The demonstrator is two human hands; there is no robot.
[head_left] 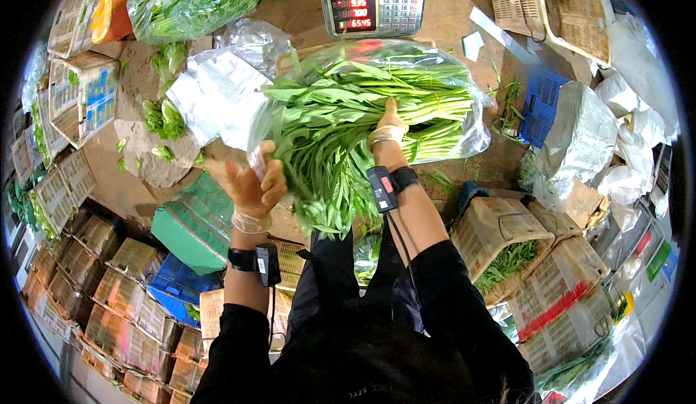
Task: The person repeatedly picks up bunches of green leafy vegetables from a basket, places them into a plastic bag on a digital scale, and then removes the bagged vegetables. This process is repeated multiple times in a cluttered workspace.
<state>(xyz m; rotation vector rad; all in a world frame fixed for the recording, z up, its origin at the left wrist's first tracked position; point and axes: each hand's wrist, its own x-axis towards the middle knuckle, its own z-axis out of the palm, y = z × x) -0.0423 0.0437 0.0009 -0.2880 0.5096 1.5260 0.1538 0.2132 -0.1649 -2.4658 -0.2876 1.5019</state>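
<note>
A clear plastic bag lies in front of me, stuffed with long-stemmed leafy greens; pale stems point right, and leaves spill from its left side toward me. My right hand is closed round a bunch of the greens, thumb on top and the other fingers hidden beneath the leaves. At the bag's left edge my left hand has curled fingers against the plastic and seems to grip it; part of this hand is blurred. Both hands wear thin, pale gloves.
A digital scale display stands beyond the bag. White sheets lie left of it, and another bag of greens sits far left. A green box, a blue crate and several plastic baskets crowd both sides.
</note>
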